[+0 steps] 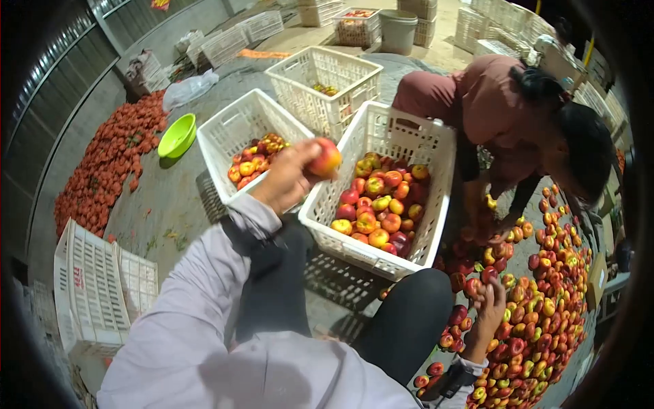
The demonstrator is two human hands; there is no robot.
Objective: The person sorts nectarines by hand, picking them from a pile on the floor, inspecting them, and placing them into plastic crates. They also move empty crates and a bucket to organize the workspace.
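My left hand grips a red and yellow nectarine between thumb and fingers, above the gap between two white crates. Below and to its right stands a white crate holding many nectarines. The crate to its left holds fewer fruits, some yellowish and mottled. My right hand is at the left side of a large heap of loose nectarines on the ground. Its fingers are slightly bent and apart, close to a red nectarine; no fruit shows in its grasp.
A co-worker in a pink top bends over the heap, hands among the fruit. Another white crate stands behind. A green basin and a pile of reddish objects lie left. Stacked crates are at lower left, a bucket farther back.
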